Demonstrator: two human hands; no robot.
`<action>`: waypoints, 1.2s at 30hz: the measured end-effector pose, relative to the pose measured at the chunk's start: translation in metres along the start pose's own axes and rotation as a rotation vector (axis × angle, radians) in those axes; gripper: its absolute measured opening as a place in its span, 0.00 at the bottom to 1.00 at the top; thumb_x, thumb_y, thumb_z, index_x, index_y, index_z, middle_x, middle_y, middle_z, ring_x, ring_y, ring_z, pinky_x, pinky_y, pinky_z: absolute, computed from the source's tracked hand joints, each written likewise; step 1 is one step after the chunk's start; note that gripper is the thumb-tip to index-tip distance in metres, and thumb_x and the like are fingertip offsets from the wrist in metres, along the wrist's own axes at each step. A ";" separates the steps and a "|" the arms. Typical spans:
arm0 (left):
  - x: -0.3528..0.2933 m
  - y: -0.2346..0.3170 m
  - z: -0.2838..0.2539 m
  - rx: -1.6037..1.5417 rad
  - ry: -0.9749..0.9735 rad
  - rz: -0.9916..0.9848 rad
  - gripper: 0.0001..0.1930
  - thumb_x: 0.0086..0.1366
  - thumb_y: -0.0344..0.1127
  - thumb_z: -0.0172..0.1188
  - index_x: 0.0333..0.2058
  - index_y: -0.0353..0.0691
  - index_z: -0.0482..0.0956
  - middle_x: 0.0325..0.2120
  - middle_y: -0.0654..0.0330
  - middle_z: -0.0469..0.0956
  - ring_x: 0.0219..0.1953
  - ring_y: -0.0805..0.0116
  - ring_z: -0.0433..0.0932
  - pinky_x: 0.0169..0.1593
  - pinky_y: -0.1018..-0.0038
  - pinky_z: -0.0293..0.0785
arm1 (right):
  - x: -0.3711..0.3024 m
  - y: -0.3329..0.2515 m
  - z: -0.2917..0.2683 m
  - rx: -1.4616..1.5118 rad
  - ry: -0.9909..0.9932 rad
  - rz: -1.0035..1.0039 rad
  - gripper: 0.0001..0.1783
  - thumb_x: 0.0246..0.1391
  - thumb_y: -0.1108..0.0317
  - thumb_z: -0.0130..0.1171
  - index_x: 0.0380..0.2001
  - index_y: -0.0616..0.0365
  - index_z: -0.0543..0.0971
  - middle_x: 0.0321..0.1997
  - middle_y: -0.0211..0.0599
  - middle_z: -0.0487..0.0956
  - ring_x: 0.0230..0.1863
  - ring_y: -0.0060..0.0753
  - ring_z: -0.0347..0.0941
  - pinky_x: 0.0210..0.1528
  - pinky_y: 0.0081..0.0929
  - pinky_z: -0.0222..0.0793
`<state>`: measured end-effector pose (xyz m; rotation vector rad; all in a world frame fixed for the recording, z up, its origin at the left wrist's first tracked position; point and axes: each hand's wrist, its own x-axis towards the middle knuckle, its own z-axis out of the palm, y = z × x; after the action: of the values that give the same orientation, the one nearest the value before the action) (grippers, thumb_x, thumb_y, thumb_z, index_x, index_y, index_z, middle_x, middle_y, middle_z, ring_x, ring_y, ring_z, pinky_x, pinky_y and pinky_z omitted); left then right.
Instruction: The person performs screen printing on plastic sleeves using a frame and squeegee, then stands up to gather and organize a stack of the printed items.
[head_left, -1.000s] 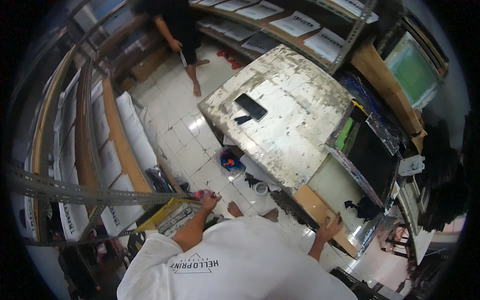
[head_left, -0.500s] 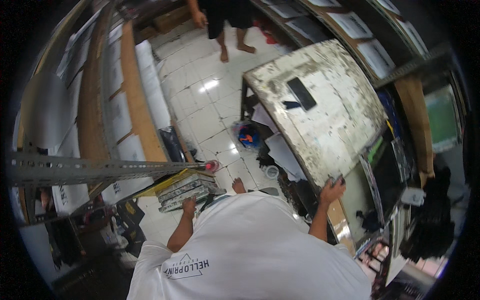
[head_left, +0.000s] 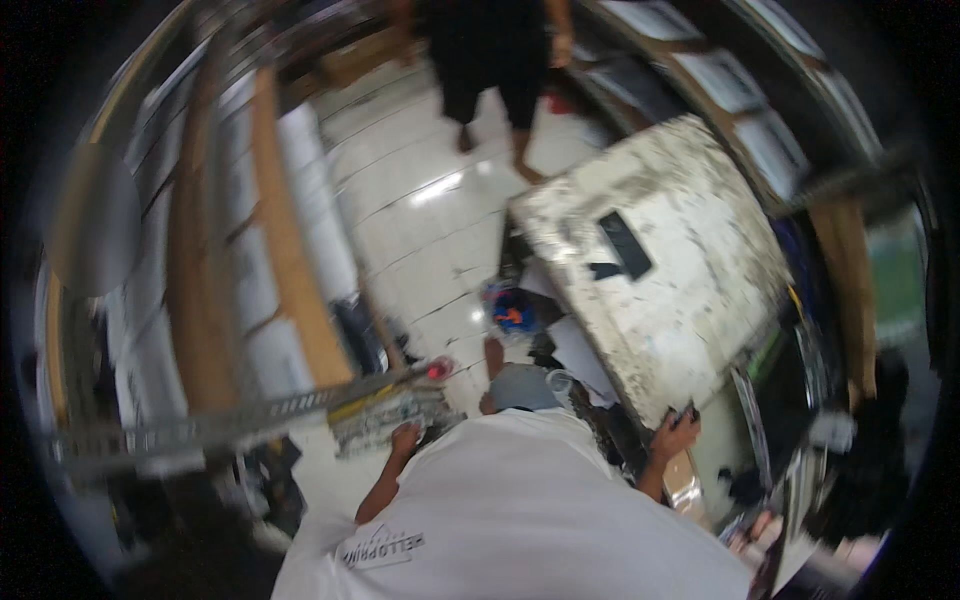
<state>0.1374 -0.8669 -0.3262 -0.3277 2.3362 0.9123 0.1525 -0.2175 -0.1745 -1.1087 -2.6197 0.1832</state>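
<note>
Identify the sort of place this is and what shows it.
Probably a screen-printing workshop: racks laid with flat white sheets, a stained white table, and a green panel resembling a print screen.

Table (head_left: 695, 310): white paint, rough, scuffed. Phone (head_left: 625, 246), toward table's left edge: dark, smooth. Floor (head_left: 400, 250): glossy tile, throwing back light. Bag (head_left: 496, 297), on floor beyond table's left edge: thin clear plastic. Rail (head_left: 300, 402): perforated metal, dull grey. Shelf board (head_left: 288, 240): brown wood, matt. Shirt (head_left: 530, 510): white cloth, matt. Panel (head_left: 845, 310), beyond table's right corner: matt, cardboard or wood.
</note>
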 end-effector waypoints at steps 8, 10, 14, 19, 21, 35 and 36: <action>0.208 0.186 -0.059 0.157 -0.275 0.121 0.14 0.69 0.44 0.55 0.42 0.40 0.80 0.34 0.49 0.82 0.39 0.49 0.81 0.43 0.54 0.75 | 0.000 -0.035 -0.031 -0.030 -0.061 0.195 0.34 0.53 0.54 0.64 0.63 0.51 0.73 0.62 0.55 0.69 0.64 0.57 0.62 0.64 0.54 0.56; 0.253 0.251 -0.052 0.167 -0.332 0.157 0.15 0.70 0.45 0.54 0.42 0.39 0.80 0.34 0.49 0.82 0.39 0.49 0.81 0.43 0.54 0.75 | 0.002 -0.043 -0.038 -0.021 -0.032 0.179 0.34 0.53 0.54 0.64 0.64 0.50 0.72 0.61 0.54 0.69 0.63 0.55 0.63 0.62 0.53 0.57; 0.319 0.377 -0.031 0.168 -0.443 0.254 0.17 0.70 0.46 0.52 0.42 0.38 0.80 0.34 0.49 0.82 0.39 0.49 0.81 0.45 0.54 0.74 | 0.003 -0.052 -0.044 -0.049 -0.049 0.208 0.32 0.57 0.54 0.61 0.65 0.47 0.72 0.61 0.49 0.70 0.64 0.52 0.62 0.61 0.52 0.57; 0.350 0.496 -0.004 0.179 -0.561 0.419 0.19 0.71 0.47 0.50 0.42 0.37 0.81 0.34 0.49 0.83 0.40 0.49 0.81 0.47 0.54 0.73 | -0.002 -0.058 -0.037 -0.099 0.002 0.214 0.32 0.56 0.56 0.62 0.64 0.47 0.72 0.62 0.49 0.70 0.64 0.52 0.63 0.64 0.50 0.56; 0.354 0.520 -0.005 0.181 -0.595 0.468 0.19 0.71 0.48 0.50 0.41 0.37 0.81 0.34 0.49 0.83 0.40 0.49 0.81 0.47 0.53 0.73 | -0.002 -0.061 -0.031 -0.120 0.038 0.216 0.31 0.57 0.56 0.61 0.64 0.48 0.72 0.62 0.48 0.71 0.64 0.51 0.63 0.65 0.50 0.56; 0.487 0.365 -0.236 0.013 -0.320 0.149 0.26 0.74 0.52 0.44 0.40 0.34 0.82 0.35 0.48 0.83 0.41 0.48 0.81 0.52 0.53 0.70 | 0.046 -0.253 -0.025 -0.140 0.779 0.575 0.29 0.59 0.67 0.61 0.62 0.63 0.73 0.61 0.58 0.69 0.62 0.58 0.65 0.63 0.49 0.63; 0.494 0.326 -0.264 -0.015 -0.248 0.083 0.26 0.74 0.52 0.44 0.40 0.33 0.82 0.35 0.48 0.83 0.41 0.48 0.81 0.53 0.53 0.70 | 0.060 -0.282 -0.020 -0.021 0.785 0.498 0.29 0.59 0.69 0.61 0.63 0.64 0.72 0.61 0.58 0.69 0.63 0.58 0.65 0.64 0.48 0.63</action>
<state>-0.5081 -0.8129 -0.3032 -0.1158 2.1281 0.9531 -0.0731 -0.3707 -0.0781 -1.4502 -1.6433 -0.1560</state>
